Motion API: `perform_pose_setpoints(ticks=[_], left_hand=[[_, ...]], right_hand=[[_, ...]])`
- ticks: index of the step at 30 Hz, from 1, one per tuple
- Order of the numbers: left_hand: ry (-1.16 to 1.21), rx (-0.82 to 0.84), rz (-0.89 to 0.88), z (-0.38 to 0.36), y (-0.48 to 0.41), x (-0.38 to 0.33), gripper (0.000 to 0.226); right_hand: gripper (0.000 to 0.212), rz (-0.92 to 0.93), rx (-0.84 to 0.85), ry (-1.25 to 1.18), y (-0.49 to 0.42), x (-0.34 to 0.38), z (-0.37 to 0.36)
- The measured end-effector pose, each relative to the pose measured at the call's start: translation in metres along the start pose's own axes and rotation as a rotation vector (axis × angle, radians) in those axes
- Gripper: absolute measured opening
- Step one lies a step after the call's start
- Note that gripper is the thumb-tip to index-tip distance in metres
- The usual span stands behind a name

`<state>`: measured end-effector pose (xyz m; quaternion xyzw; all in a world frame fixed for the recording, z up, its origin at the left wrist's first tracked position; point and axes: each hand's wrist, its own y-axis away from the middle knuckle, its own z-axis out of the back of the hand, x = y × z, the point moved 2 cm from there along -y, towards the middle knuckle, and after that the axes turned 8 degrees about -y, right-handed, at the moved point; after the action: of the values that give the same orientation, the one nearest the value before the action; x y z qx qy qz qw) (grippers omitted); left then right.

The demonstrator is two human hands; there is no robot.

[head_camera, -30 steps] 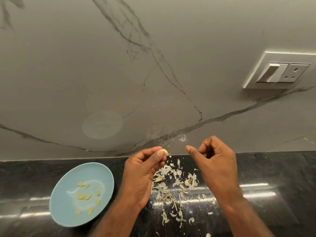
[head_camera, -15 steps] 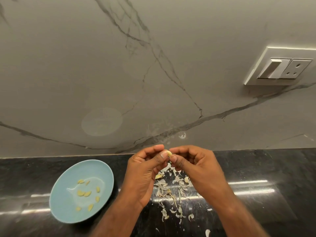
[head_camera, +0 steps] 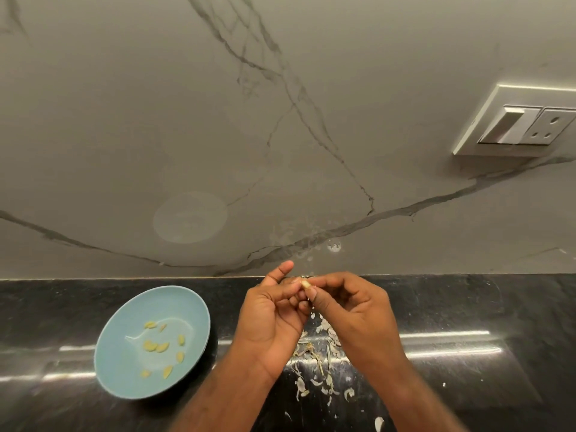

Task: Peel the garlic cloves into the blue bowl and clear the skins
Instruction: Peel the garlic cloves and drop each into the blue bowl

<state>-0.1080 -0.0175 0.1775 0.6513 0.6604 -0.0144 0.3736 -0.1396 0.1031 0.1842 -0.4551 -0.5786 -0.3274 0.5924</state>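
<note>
From the head camera, both hands are meeting above a black countertop [head_camera: 467,307], close to where it joins the veined marble backsplash [head_camera: 187,120]. The right hand [head_camera: 358,310] is pinching a small pale garlic clove [head_camera: 306,284] between thumb and forefinger, its other fingers curling loosely inward. The left hand [head_camera: 271,319] is cupping the same clove from the other side, its fingers curling up against it while its thumb is sticking up clear of it. Papery garlic skins [head_camera: 314,363] are lying scattered on the counter directly beneath and in front of the hands. The blue bowl [head_camera: 124,363] is sitting on the counter just to the left of the left wrist, apart from it, and is holding several peeled cloves [head_camera: 156,346] spread across its bottom. A white switch-and-socket plate [head_camera: 514,123] is showing on the wall at upper right.
</note>
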Motion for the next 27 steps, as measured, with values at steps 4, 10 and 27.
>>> perform_pose_setpoints(ticks=[4, 10, 27], left_hand=[[-0.009, -0.005, -0.031, 0.0, 0.001, 0.002, 0.05], [-0.31, -0.063, -0.23, 0.01, 0.0, 0.005, 0.036], [-1.022, -0.278, -0.555, 0.072, -0.039, 0.023, 0.018]], right_hand=[[0.012, -0.171, -0.064, -0.306, -0.003, -0.006, -0.002], [0.024, -0.277, -0.076, -0.341, -0.006, -0.017, -0.003], [0.016, -0.503, -0.201, -0.658, -0.021, -0.03, -0.008]])
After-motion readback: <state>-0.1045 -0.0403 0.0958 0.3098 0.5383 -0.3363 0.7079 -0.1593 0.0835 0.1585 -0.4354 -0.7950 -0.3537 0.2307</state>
